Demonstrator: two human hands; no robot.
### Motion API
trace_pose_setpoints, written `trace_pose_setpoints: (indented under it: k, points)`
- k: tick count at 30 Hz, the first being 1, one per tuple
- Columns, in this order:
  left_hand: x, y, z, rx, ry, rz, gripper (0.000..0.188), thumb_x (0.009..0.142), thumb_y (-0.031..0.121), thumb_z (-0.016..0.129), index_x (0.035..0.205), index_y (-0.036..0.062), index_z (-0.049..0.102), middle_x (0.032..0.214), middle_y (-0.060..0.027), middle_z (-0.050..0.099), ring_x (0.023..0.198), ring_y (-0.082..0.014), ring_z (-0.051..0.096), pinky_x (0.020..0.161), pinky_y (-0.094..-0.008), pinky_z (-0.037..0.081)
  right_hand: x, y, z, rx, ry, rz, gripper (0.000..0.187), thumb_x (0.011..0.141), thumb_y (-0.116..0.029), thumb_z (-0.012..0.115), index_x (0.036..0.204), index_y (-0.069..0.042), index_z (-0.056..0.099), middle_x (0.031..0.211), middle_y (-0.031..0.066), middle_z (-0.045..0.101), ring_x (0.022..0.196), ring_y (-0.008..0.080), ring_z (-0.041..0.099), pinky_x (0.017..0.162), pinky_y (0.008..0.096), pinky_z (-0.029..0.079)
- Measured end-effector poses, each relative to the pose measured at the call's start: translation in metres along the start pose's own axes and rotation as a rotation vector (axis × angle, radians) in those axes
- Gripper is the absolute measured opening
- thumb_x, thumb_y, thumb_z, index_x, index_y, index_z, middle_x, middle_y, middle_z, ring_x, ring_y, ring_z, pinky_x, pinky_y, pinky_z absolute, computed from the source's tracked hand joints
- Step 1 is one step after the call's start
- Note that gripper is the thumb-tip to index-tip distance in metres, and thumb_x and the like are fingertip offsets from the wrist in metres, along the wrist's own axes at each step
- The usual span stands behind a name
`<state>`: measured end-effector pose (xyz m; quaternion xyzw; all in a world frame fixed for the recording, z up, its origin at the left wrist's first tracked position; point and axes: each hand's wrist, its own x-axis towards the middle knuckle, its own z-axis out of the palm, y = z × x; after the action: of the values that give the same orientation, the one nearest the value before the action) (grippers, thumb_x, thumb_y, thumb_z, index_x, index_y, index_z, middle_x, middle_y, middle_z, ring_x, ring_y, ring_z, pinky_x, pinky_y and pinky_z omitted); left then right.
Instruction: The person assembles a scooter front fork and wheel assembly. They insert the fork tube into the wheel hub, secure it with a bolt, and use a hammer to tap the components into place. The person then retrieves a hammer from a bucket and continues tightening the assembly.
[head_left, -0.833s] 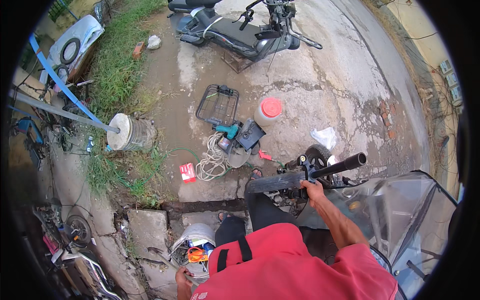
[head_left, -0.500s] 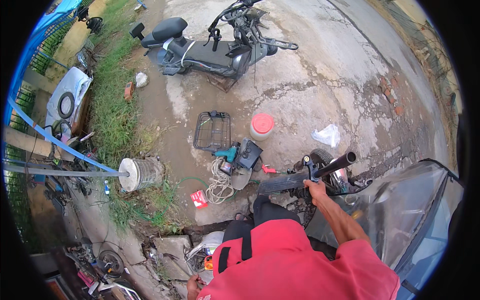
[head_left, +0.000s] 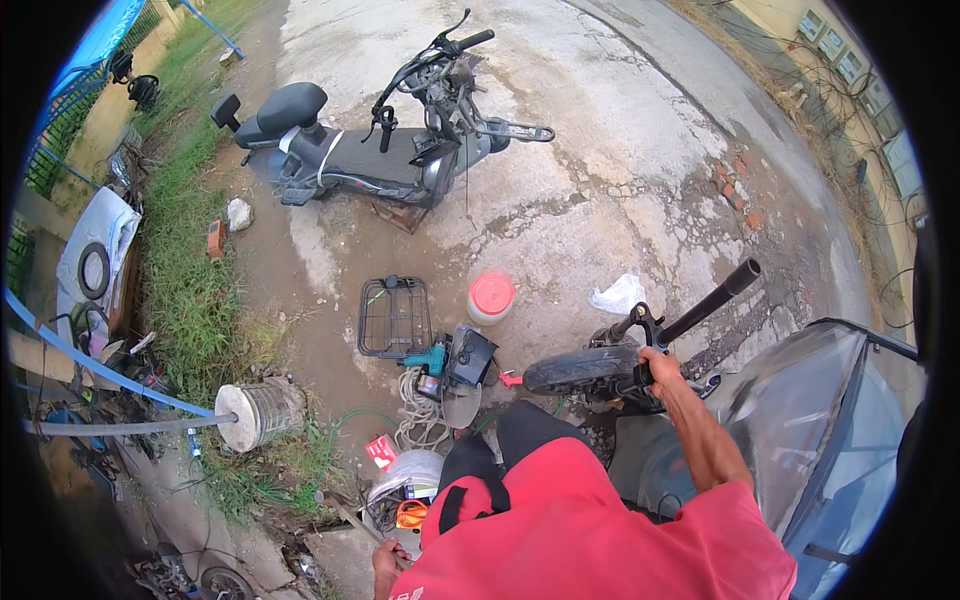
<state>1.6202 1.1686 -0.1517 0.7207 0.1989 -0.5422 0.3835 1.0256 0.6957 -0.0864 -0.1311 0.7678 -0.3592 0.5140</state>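
Wheel and fork shift: the black-tyred wheel (head_left: 580,372) and its fork (head_left: 712,300) sit farther from the body than half a second ago; the tyre now covers part of the red-handled tool (head_left: 511,380), and the tube end lies farther right of the white plastic bag (head_left: 617,294).
Right hand: (head_left: 660,372) fingers closed around the fork by its crown, the tube slanting up and right, the wheel to the left.
Left hand: (head_left: 390,557) curled round the shaft of a long-handled tool (head_left: 355,521), low beside the torso.
Bucket: pale (head_left: 415,465), just beyond that hand, holding an orange-handled tool (head_left: 411,514).
Beyond the bucket: red-and-white box (head_left: 381,452), next to coiled rope (head_left: 420,410); a teal power tool (head_left: 430,358) beside a dark box (head_left: 470,357).
Mid-paving: black wire basket (head_left: 428,318), with a red-lidded tub (head_left: 490,297) to its right.
Paving's right side: clear sheeting (head_left: 760,400) near the right forearm.
Paving's far left: scooter (head_left: 370,160) on the concrete paving (head_left: 560,230), near the grassy edge (head_left: 190,300).
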Motion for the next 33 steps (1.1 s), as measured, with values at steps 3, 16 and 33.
trace_pose_setpoints:
  k: [3, 16, 33]
  points:
    - [-0.037, 0.069, 0.064, 0.077, 0.02, -0.003, 0.01, 0.092, 0.012, 0.062, 0.085, 0.0074, 0.056, 0.067, -0.0027, 0.051, 0.052, -0.0157, 0.048, 0.048, -0.0388, 0.048, 0.018, -0.048, -0.002, 0.028, 0.042, 0.038, 0.016, 0.078, -0.016, 0.077, 0.075, -0.007, 0.063, 0.071, 0.0019, 0.061, 0.059, 0.0141, 0.056, 0.052, 0.0338, 0.042]
    - [-0.217, 0.279, 0.305, 0.603, 0.317, 0.188, 0.03, 0.092, 0.036, 0.069, 0.073, 0.0149, 0.061, 0.056, 0.0026, 0.052, 0.041, -0.0128, 0.044, 0.037, -0.0289, 0.03, 0.23, -0.149, -0.039, 0.439, 0.128, 0.417, 0.022, 0.083, -0.033, 0.068, 0.072, -0.022, 0.052, 0.077, -0.005, 0.058, 0.072, 0.0162, 0.059, 0.065, 0.0402, 0.045]
    - [-0.253, 0.436, 0.668, 0.45, -0.131, 0.466, 0.012, 0.093, 0.012, 0.07, 0.091, 0.0036, 0.06, 0.071, -0.0044, 0.059, 0.055, -0.0145, 0.054, 0.051, -0.0316, 0.05, 0.378, -0.325, -0.108, 0.49, 0.286, 0.165, 0.017, 0.086, -0.018, 0.07, 0.075, -0.014, 0.059, 0.07, -0.0032, 0.055, 0.059, 0.0127, 0.054, 0.049, 0.03, 0.046]
